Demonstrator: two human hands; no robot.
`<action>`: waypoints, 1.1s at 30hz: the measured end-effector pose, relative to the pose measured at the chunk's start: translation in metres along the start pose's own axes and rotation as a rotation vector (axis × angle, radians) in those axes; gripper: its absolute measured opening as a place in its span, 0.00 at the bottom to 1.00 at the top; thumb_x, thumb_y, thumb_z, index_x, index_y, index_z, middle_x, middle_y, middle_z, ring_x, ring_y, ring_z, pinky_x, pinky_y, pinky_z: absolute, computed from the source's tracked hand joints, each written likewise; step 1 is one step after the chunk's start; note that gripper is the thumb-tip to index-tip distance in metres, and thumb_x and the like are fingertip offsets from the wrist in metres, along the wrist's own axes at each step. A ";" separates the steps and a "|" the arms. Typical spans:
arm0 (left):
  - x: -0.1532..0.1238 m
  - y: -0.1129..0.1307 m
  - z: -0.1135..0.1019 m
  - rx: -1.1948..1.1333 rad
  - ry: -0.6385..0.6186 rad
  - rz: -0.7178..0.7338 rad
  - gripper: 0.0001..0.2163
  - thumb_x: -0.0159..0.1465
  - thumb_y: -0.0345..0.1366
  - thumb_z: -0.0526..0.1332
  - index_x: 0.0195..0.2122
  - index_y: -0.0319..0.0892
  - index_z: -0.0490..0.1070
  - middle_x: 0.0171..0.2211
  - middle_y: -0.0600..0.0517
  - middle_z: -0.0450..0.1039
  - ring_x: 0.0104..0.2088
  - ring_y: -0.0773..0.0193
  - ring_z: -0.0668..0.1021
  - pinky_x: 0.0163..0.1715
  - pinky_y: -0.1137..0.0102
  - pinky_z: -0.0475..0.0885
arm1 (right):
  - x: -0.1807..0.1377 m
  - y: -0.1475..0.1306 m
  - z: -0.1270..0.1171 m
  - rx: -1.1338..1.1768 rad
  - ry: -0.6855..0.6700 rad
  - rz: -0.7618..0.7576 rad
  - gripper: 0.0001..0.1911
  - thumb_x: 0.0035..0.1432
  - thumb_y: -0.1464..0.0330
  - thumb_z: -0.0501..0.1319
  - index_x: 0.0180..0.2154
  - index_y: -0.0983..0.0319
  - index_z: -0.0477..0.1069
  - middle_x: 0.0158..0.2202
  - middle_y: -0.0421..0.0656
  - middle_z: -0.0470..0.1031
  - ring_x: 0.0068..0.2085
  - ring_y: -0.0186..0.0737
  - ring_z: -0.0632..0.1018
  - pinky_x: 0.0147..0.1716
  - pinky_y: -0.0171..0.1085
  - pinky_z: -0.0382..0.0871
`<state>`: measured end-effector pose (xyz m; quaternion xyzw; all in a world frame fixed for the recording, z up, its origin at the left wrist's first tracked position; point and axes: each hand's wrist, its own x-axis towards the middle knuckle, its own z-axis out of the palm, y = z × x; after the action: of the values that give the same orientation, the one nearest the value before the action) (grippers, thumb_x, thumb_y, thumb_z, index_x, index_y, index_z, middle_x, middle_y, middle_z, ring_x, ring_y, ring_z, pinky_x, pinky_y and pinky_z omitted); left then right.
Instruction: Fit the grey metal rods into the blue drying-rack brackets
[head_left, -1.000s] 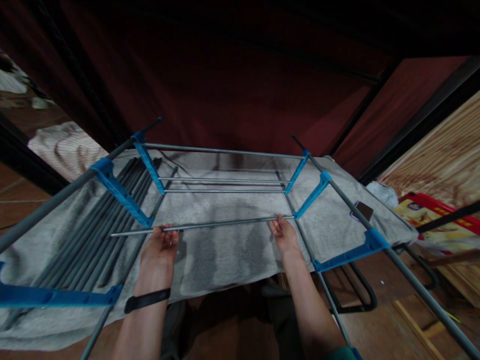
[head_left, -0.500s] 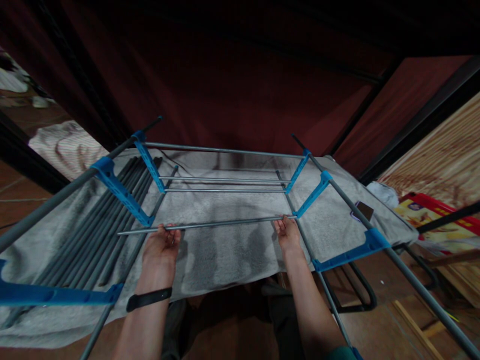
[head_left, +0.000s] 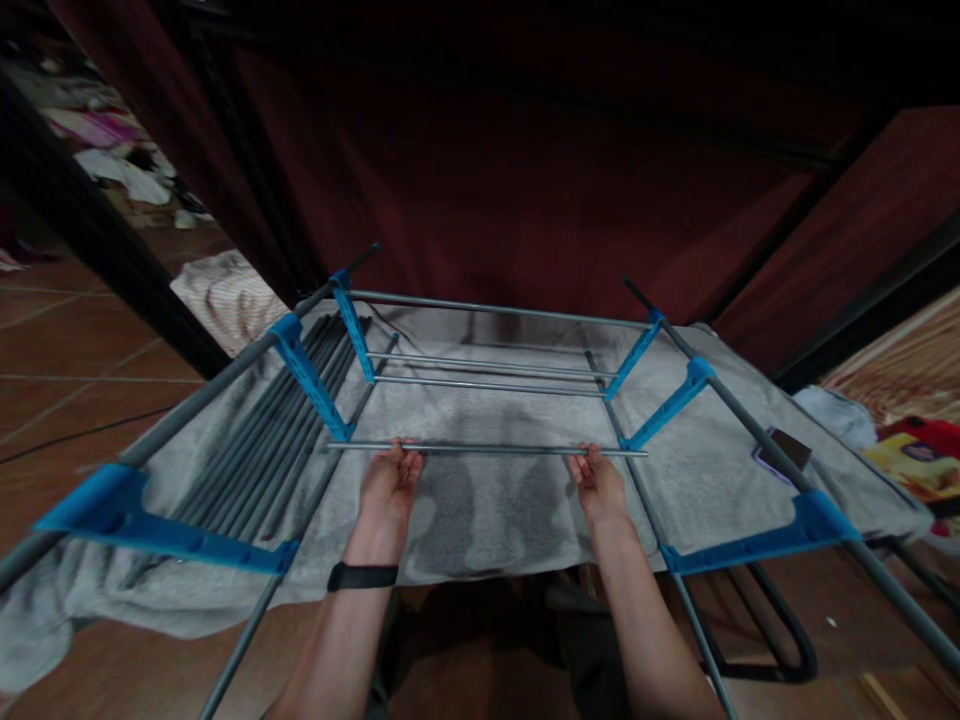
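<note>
A thin grey metal rod (head_left: 487, 449) lies crosswise in both my hands, level with the second pair of blue plastic brackets. My left hand (head_left: 390, 478) grips it toward the left end, fingers curled under it. My right hand (head_left: 596, 482) holds it near the right end, beside the right blue bracket (head_left: 669, 405). The rod's left end is by the foot of the left blue bracket (head_left: 311, 378); its right end reaches past the right lower rail. Whether either end sits in a bracket I cannot tell. Farther back, several crossbars (head_left: 495, 386) span the frame.
Several loose grey tubes (head_left: 277, 430) lie side by side on the grey cloth (head_left: 480, 520) at the left. A phone (head_left: 784, 452) rests on the cloth at the right. Long side tubes (head_left: 214, 385) rise above the cloth, and a dark red panel (head_left: 480, 180) stands behind.
The rod has shifted right relative to the frame and become nearly level; its right end now extends beyond the right rail. Both hands still hold it. The camera view has turned left.
</note>
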<state>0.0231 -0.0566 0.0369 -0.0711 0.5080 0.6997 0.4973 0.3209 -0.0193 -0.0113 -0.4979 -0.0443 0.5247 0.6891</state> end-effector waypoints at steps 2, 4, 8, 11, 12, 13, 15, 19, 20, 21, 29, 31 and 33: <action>-0.006 -0.002 0.002 -0.008 -0.022 0.006 0.09 0.65 0.22 0.56 0.29 0.40 0.68 0.27 0.53 0.73 0.26 0.71 0.76 0.30 0.76 0.73 | 0.000 0.000 0.000 0.001 0.002 0.020 0.07 0.60 0.77 0.59 0.31 0.61 0.70 0.28 0.35 0.77 0.29 0.28 0.79 0.37 0.31 0.79; -0.010 -0.003 0.003 -0.019 -0.026 0.020 0.09 0.65 0.22 0.56 0.29 0.40 0.69 0.26 0.53 0.72 0.26 0.72 0.76 0.31 0.76 0.73 | 0.000 -0.001 0.000 -0.003 -0.002 0.035 0.07 0.60 0.77 0.59 0.31 0.61 0.70 0.27 0.35 0.77 0.29 0.28 0.79 0.37 0.31 0.79; -0.011 0.004 0.002 -0.050 -0.001 0.075 0.08 0.66 0.24 0.56 0.31 0.40 0.70 0.27 0.52 0.72 0.27 0.72 0.75 0.30 0.77 0.72 | 0.001 -0.003 0.000 -0.026 0.034 0.061 0.07 0.60 0.77 0.59 0.30 0.61 0.70 0.27 0.35 0.76 0.28 0.28 0.79 0.37 0.31 0.79; -0.009 0.012 -0.002 -0.085 0.031 0.144 0.07 0.67 0.25 0.56 0.33 0.40 0.70 0.29 0.52 0.73 0.28 0.72 0.76 0.30 0.77 0.72 | 0.003 -0.005 0.000 -0.022 0.042 0.076 0.08 0.60 0.77 0.58 0.31 0.61 0.70 0.27 0.35 0.75 0.28 0.28 0.79 0.37 0.30 0.78; -0.009 0.014 -0.003 -0.099 0.041 0.171 0.06 0.67 0.26 0.56 0.34 0.40 0.70 0.29 0.53 0.73 0.28 0.72 0.76 0.31 0.77 0.72 | 0.003 -0.005 0.000 -0.019 0.040 0.076 0.07 0.60 0.77 0.59 0.31 0.61 0.70 0.27 0.35 0.75 0.28 0.28 0.78 0.37 0.30 0.78; -0.008 0.017 -0.004 -0.113 0.051 0.199 0.06 0.67 0.27 0.56 0.35 0.40 0.70 0.29 0.53 0.73 0.29 0.72 0.76 0.32 0.77 0.72 | 0.003 -0.005 0.000 -0.018 0.039 0.075 0.07 0.60 0.77 0.59 0.30 0.61 0.70 0.26 0.35 0.75 0.28 0.28 0.78 0.36 0.31 0.78; -0.007 0.023 -0.006 -0.137 0.071 0.246 0.06 0.68 0.27 0.55 0.36 0.41 0.70 0.30 0.54 0.73 0.30 0.72 0.77 0.33 0.76 0.73 | 0.004 -0.006 -0.001 -0.023 0.039 0.067 0.07 0.60 0.77 0.59 0.30 0.61 0.70 0.26 0.35 0.75 0.28 0.29 0.78 0.36 0.31 0.78; -0.005 0.031 -0.010 -0.154 0.085 0.287 0.06 0.68 0.27 0.54 0.36 0.42 0.69 0.29 0.54 0.73 0.30 0.71 0.77 0.32 0.76 0.72 | 0.003 -0.005 -0.001 -0.046 0.030 0.063 0.07 0.60 0.76 0.59 0.30 0.60 0.70 0.27 0.36 0.75 0.29 0.29 0.78 0.38 0.31 0.78; -0.004 0.032 -0.010 -0.154 0.081 0.290 0.06 0.68 0.27 0.54 0.36 0.41 0.69 0.29 0.54 0.74 0.30 0.71 0.77 0.32 0.76 0.72 | 0.003 -0.005 0.000 -0.047 0.026 0.063 0.07 0.60 0.76 0.59 0.30 0.60 0.70 0.27 0.36 0.75 0.29 0.29 0.78 0.38 0.31 0.78; -0.004 0.032 -0.010 -0.152 0.075 0.294 0.06 0.68 0.27 0.54 0.36 0.41 0.69 0.29 0.54 0.74 0.29 0.71 0.77 0.32 0.76 0.72 | 0.002 -0.005 0.000 -0.044 0.023 0.062 0.07 0.60 0.76 0.59 0.30 0.60 0.69 0.28 0.36 0.75 0.29 0.28 0.78 0.38 0.31 0.78; -0.006 0.027 -0.006 -0.140 0.042 0.328 0.04 0.68 0.28 0.56 0.36 0.41 0.68 0.29 0.53 0.74 0.29 0.70 0.78 0.32 0.76 0.71 | -0.001 -0.005 0.003 -0.036 0.035 0.073 0.07 0.61 0.76 0.58 0.31 0.61 0.70 0.27 0.36 0.75 0.29 0.29 0.78 0.36 0.30 0.79; -0.008 0.024 -0.004 -0.132 0.028 0.338 0.04 0.68 0.29 0.56 0.36 0.41 0.68 0.29 0.53 0.75 0.30 0.70 0.78 0.33 0.75 0.72 | -0.001 -0.005 0.003 -0.041 0.041 0.070 0.07 0.61 0.76 0.58 0.31 0.61 0.70 0.27 0.36 0.75 0.29 0.29 0.78 0.36 0.30 0.79; -0.010 0.021 -0.002 -0.115 0.000 0.349 0.04 0.68 0.30 0.56 0.36 0.41 0.68 0.30 0.52 0.76 0.31 0.68 0.79 0.34 0.74 0.72 | -0.001 -0.004 0.004 -0.046 0.038 0.067 0.07 0.61 0.76 0.58 0.31 0.61 0.69 0.27 0.36 0.75 0.29 0.29 0.78 0.37 0.31 0.79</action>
<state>0.0110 -0.0643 0.0552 -0.0101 0.4721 0.8032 0.3632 0.3209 -0.0176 -0.0061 -0.5247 -0.0264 0.5369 0.6601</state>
